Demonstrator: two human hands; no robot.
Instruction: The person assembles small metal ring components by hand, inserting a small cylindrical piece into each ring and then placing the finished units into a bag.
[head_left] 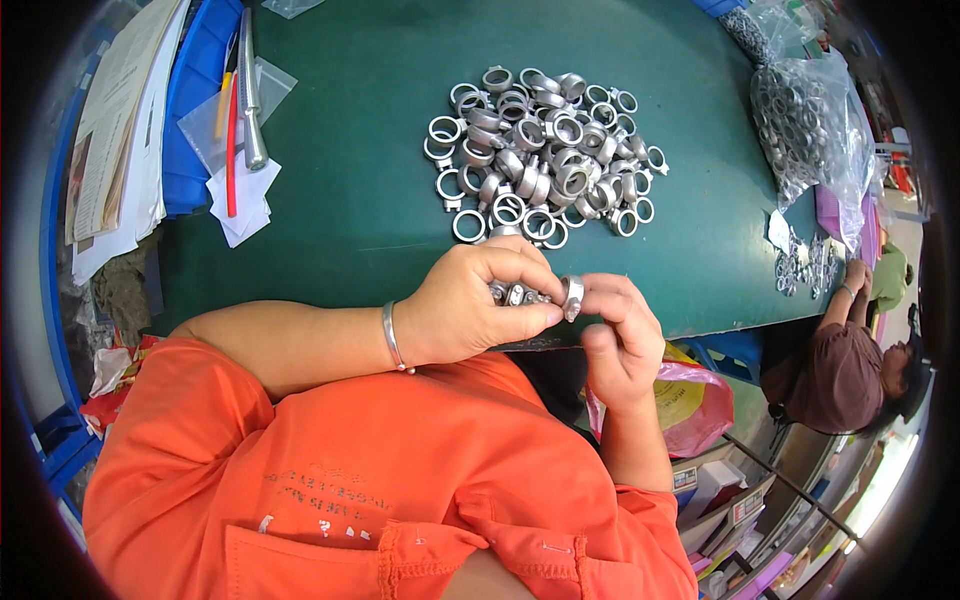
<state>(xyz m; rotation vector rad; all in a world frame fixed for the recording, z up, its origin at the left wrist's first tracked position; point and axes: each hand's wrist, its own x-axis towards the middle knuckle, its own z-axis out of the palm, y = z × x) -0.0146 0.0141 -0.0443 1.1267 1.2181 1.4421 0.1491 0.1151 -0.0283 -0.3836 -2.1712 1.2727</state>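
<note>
Ring in hand: a small silver metal ring (572, 296) sits pinched between the two hands, just below the near edge of the ring pile.
Held parts: a few more silver pieces (512, 294) lie bunched in the left hand, touching the ring.
Left hand: the left hand (470, 310) has its fingers (520, 262) curled closed around those pieces; a thin bracelet (391, 336) circles the wrist.
Right hand: the right hand (620, 335) has its fingers closed on the ring's right side.
Ring pile: a heap of like silver rings (540, 155) lies on the green counter (350, 200).
Left of the pile: a metal tool (250, 95) rests on clear bags beside a blue bin (195, 110).
Right of the pile: a clear bag of rings (810, 140) stands near the counter's edge.
</note>
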